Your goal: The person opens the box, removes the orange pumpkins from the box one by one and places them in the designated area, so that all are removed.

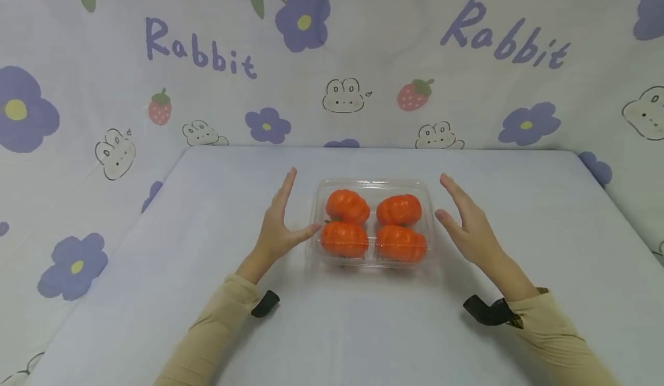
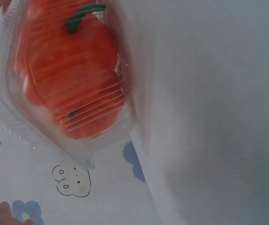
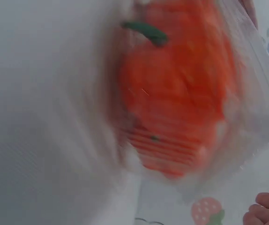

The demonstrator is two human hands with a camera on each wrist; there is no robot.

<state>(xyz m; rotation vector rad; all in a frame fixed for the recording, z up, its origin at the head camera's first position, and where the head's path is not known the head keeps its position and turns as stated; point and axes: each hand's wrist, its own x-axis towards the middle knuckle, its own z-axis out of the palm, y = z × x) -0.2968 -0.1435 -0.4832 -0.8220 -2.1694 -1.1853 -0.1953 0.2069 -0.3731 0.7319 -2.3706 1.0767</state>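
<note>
Hands (image 1: pixel 280 224) flat beside clamshell box (image 1: pixel 371 185)

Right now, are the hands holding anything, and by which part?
Nothing is held. The left hand and right hand flank the clear clamshell box of orange peppers, fingers straight.

A pale lilac table (image 1: pixel 207 201) stands against cloth walls (image 1: pixel 104 86) printed with purple flowers, strawberries, rabbits and "Rabbit".
</note>
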